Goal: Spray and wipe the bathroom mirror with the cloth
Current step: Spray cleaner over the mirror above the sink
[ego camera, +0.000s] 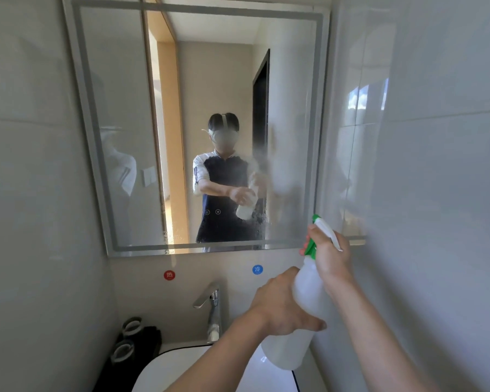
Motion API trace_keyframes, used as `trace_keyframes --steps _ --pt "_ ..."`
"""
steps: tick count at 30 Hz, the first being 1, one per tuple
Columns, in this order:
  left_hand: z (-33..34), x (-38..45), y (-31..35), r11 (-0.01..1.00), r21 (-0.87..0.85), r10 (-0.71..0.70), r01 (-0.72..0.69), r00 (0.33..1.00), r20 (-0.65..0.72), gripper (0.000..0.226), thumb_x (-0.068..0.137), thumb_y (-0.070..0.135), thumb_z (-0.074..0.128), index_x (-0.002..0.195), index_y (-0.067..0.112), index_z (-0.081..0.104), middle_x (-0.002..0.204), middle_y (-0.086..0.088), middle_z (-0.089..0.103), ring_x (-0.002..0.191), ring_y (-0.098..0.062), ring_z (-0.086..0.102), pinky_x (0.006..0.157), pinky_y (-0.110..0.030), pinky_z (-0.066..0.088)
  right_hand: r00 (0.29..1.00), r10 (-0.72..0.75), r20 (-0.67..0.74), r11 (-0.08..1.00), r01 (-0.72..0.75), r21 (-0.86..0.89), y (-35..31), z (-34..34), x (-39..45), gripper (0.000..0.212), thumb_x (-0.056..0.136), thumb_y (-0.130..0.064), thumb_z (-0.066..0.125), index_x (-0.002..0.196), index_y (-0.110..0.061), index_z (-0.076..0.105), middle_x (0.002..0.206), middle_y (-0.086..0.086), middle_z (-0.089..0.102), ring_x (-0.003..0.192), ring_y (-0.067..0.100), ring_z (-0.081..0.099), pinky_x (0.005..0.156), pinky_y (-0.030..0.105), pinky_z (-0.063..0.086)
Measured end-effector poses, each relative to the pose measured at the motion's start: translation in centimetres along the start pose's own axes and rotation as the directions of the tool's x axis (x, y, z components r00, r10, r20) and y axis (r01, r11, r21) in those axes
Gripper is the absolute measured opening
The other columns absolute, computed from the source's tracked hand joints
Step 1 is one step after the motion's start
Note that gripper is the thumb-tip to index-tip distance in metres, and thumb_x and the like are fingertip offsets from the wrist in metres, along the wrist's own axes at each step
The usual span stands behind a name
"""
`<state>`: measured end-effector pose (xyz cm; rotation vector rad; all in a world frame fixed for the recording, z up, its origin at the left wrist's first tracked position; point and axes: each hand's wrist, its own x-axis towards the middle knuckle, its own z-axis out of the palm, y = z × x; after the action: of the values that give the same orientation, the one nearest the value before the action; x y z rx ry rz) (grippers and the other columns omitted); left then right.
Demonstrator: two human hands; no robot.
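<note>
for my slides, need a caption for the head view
Both hands, left hand and right hand, aim a spray bottle at the misted mirror.

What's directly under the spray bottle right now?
Under the spray bottle, held by the left hand and right hand, sits the white sink basin. The arms and bottle cover the basin's right part.
</note>
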<state>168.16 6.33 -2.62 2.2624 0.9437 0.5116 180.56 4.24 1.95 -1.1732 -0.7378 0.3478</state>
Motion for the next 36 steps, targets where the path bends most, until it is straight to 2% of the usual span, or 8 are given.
trace_keyframes --steps 4,9,17,21,24,27,31,36 --pt "-1.2 0.2 0.0 1.000 -0.023 0.011 -0.011 1.000 0.014 0.079 0.042 0.058 0.086 0.111 0.041 0.052 0.108 0.016 0.067 0.104 -0.017 0.066 0.091 -0.043 0.058 1.000 0.024 -0.008 1.000 -0.024 0.013 -0.9 0.8 -0.5 0.023 0.077 -0.037 0.065 0.064 -0.018 0.066 0.076 0.015 0.064 0.066 0.016 0.051 0.065 0.031 0.041" --pt "-4.3 1.5 1.7 0.994 -0.005 0.105 -0.105 0.994 -0.031 0.085 0.048 0.046 0.091 0.123 0.030 0.056 0.115 0.010 0.065 0.107 -0.019 0.063 0.096 -0.043 0.054 0.999 -0.027 -0.040 0.999 0.029 0.033 -3.5 2.0 0.9 0.030 0.074 -0.036 0.063 0.069 -0.007 0.066 0.085 0.024 0.069 0.070 0.019 0.056 0.064 0.031 0.044" --pt "-5.5 1.7 1.5 0.992 -0.046 0.120 -0.122 0.992 -0.036 0.067 0.063 0.024 0.097 0.118 0.029 0.058 0.101 0.019 0.061 0.096 -0.010 0.060 0.083 -0.020 0.052 0.999 -0.037 -0.025 0.994 0.034 -0.102 -4.0 3.0 2.0 0.028 0.091 -0.018 0.057 0.068 -0.001 0.056 0.060 0.007 0.055 0.054 0.020 0.049 0.060 0.030 0.043" --pt "-5.5 1.8 0.8 0.993 -0.017 0.114 -0.114 0.993 -0.015 0.066 0.057 0.031 0.096 0.114 0.027 0.063 0.108 0.010 0.069 0.101 -0.016 0.066 0.094 -0.039 0.056 0.999 0.013 -0.037 0.997 -0.016 -0.077 -3.0 3.4 1.6 0.024 0.089 -0.021 0.062 0.077 0.000 0.062 0.063 0.002 0.058 0.051 0.013 0.051 0.062 0.032 0.047" --pt "-5.9 2.3 0.8 0.992 -0.035 0.116 -0.117 0.993 -0.029 0.062 0.052 0.038 0.093 0.107 0.028 0.067 0.103 0.009 0.074 0.096 -0.015 0.070 0.091 -0.043 0.058 1.000 0.026 -0.013 0.998 -0.026 -0.053 -3.9 4.0 1.9 0.022 0.077 -0.029 0.064 0.082 -0.008 0.069 0.070 -0.004 0.065 0.057 0.009 0.056 0.067 0.033 0.050" --pt "-7.4 3.1 2.6 0.987 -0.023 0.158 -0.159 0.986 -0.058 0.062 0.048 0.046 0.090 0.103 0.029 0.068 0.100 0.008 0.075 0.094 -0.015 0.071 0.088 -0.044 0.060 0.999 -0.037 0.007 0.997 0.038 -0.074 -6.4 3.9 3.3 0.016 0.086 -0.020 0.065 0.080 -0.007 0.071 0.063 -0.010 0.065 0.054 0.004 0.056 0.065 0.031 0.048" --pt "-9.6 4.2 6.1 0.979 -0.016 0.199 -0.202 0.974 -0.110 0.062 0.048 0.050 0.088 0.103 0.032 0.067 0.099 0.011 0.074 0.093 -0.013 0.071 0.088 -0.043 0.060 0.997 -0.081 0.016 0.994 0.082 -0.074 -11.0 3.8 5.6 0.019 0.081 -0.017 0.061 0.069 -0.005 0.070 0.076 0.012 0.074 0.065 0.020 0.059 0.067 0.032 0.047" --pt "-10.8 4.9 8.1 0.976 -0.027 0.214 -0.217 0.974 -0.068 0.056 0.049 0.048 0.094 0.097 0.029 0.071 0.097 0.005 0.076 0.092 -0.019 0.074 0.089 -0.048 0.062 1.000 -0.004 0.012 0.999 0.004 -0.032 -13.9 3.2 6.5 0.016 0.080 -0.004 0.059 0.065 -0.009 0.054 0.056 0.007 0.060 0.054 0.023 0.058 0.060 0.027 0.042"
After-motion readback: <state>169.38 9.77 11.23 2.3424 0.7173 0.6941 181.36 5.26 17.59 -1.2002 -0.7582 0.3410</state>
